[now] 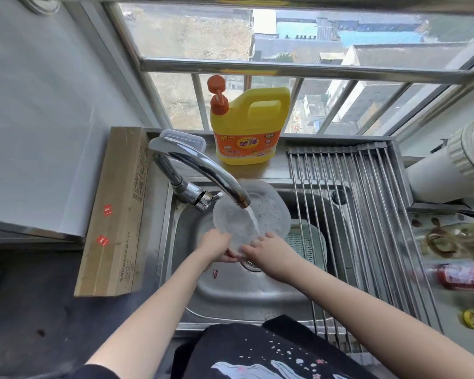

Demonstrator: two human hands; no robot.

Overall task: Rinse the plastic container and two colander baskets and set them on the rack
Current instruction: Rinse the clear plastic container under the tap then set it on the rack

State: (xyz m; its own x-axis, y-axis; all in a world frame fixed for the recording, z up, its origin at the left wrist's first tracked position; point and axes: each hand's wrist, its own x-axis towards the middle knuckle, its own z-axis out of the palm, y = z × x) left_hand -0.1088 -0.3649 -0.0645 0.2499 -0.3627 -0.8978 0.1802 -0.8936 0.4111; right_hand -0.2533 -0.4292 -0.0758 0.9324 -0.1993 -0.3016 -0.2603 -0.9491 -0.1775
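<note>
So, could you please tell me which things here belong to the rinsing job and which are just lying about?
Belonging to the job:
- clear plastic container, held by left hand and right hand under the running tap
- colander basket in the sink
- rack, nothing on it yet

Just lying about:
- yellow detergent jug
- cardboard box
- lidded tub behind the tap
- red bottle

The plastic container [231,224] is clear, round and shallow, tilted with its open side towards the window and its near rim lowest, held over the sink bowl under the running water, which strikes its inside. Directly behind it a translucent colander basket [271,212] with rounded corners and a dotted perforated bottom is tilted the same way. A second basket [304,242], pale green (fine mesh visible), lies in the sink beneath the rack [367,214] of steel rods
</note>
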